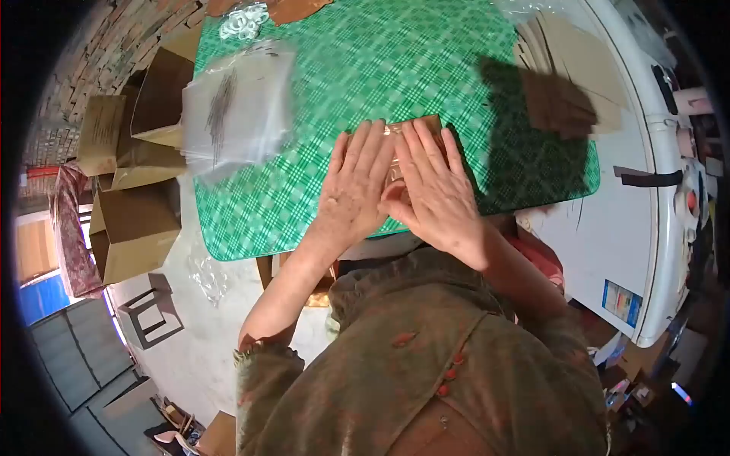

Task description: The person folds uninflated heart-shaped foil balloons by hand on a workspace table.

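Both hands lie side by side, palms down, near the front edge of the green checked table (365, 68). My left hand (355, 182) has its fingers stretched forward, resting on the left part of a flat brown item with a shiny clear cover (393, 163). Fingers extended, my right hand (437, 182) presses on the right part of that item, its thumb pointing towards the left hand. Most of the brown item is hidden under the hands; its far edge shows beyond the fingertips.
A stack of clear plastic bags (239, 106) lies on the table's left side. Brown card pieces (566, 76) are at the right, partly in shadow. White rings (243, 23) sit at the far left. Open cardboard boxes (141, 228) stand left of the table.
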`<action>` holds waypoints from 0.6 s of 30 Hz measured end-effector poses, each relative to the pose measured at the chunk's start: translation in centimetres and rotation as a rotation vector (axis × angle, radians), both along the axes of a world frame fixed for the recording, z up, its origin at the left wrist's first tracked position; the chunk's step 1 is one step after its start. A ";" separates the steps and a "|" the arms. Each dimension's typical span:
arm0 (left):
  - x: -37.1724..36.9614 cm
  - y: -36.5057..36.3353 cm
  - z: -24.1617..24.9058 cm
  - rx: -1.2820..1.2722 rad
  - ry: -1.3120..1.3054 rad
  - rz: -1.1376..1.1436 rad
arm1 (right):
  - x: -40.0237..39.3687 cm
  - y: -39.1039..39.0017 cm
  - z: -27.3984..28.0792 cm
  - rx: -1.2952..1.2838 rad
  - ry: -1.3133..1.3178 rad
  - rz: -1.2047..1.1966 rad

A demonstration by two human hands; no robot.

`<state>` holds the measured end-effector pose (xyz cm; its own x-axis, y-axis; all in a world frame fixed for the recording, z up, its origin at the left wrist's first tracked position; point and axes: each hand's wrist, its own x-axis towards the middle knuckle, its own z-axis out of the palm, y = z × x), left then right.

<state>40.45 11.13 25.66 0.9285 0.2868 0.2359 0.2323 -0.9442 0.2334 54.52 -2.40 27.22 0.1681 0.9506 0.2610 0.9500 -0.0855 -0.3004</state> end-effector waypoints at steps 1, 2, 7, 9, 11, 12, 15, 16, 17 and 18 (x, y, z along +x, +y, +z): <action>-0.1 0.0 -0.1 0.000 0.009 -0.003 | 0.4 0.4 -0.5 0.009 -0.001 -0.013; -0.2 0.1 -0.2 -0.002 0.018 -0.006 | 0.7 0.7 -1.2 0.018 -0.002 -0.025; -0.2 0.0 -0.1 0.019 0.088 0.013 | 0.9 0.8 -1.7 -0.001 -0.020 -0.045; -0.1 0.1 0.0 0.018 0.072 0.012 | 0.9 0.8 -1.7 -0.012 -0.020 -0.042; 0.0 -0.1 0.2 -0.008 0.021 0.006 | 0.9 0.8 -1.8 -0.031 -0.026 -0.033; -0.1 -0.2 0.0 -0.005 0.033 0.011 | 1.0 0.9 -1.8 -0.043 -0.031 -0.028; 0.0 0.0 -0.1 -0.002 0.051 -0.004 | 1.3 0.7 -1.5 -0.076 0.004 -0.008; -0.2 -0.1 0.2 -0.005 0.057 -0.011 | 1.5 0.6 -1.3 -0.085 0.023 0.002; -0.3 -0.2 0.5 -0.005 0.062 -0.018 | 1.7 0.3 -1.1 -0.090 0.026 0.008; -0.4 -0.6 0.6 0.022 0.083 -0.013 | 1.8 -0.1 -1.0 -0.094 0.029 0.013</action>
<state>40.06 10.56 26.27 0.9487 0.2703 0.1644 0.2377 -0.9519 0.1934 56.28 -2.54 26.21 0.1620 0.9727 0.1659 0.9423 -0.1026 -0.3186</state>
